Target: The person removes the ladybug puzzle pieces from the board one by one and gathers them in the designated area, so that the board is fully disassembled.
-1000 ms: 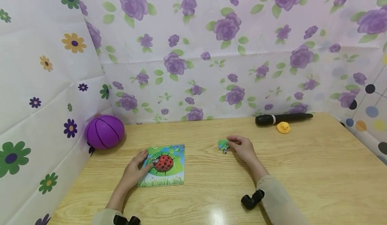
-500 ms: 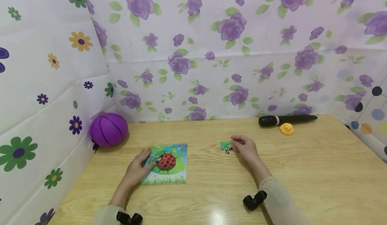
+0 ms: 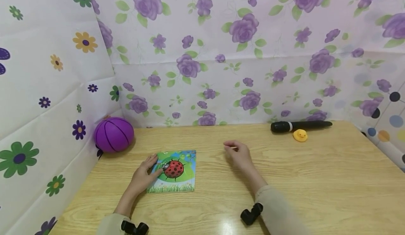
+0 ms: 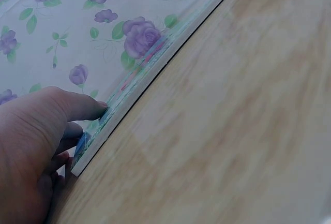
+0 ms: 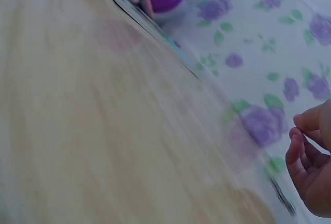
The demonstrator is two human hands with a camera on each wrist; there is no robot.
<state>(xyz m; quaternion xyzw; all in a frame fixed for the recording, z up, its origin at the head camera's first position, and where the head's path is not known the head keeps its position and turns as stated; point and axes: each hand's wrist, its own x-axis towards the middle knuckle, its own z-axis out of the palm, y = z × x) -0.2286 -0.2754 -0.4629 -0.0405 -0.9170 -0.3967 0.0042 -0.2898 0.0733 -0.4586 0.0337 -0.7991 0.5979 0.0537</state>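
Note:
In the head view, a square ladybug puzzle board (image 3: 180, 189) lies flat on the table. My left hand (image 3: 143, 177) rests at its left side, with the thumb on the picture and the other fingers along the edge. The left wrist view shows that hand at one end of the board's pale edge (image 4: 129, 107). To the right of the board, my right hand (image 3: 241, 156) pinches a small puzzle piece (image 3: 234, 147) above the table, only a thin pale rim of it showing. In the right wrist view, my right hand (image 5: 315, 157) has its fingertips together and the piece is hidden.
On the wooden table (image 3: 209, 214), a purple ball (image 3: 114, 135) sits at the back left. A black pen-shaped object (image 3: 300, 125) lies at the back right, with a yellow rubber duck (image 3: 300, 135) before it. Flowered cloth (image 3: 202, 45) hangs behind.
My right hand has moved left toward the board with the puzzle piece. The piece's green face, visible before, has turned out of sight. My left hand has stayed on the board.

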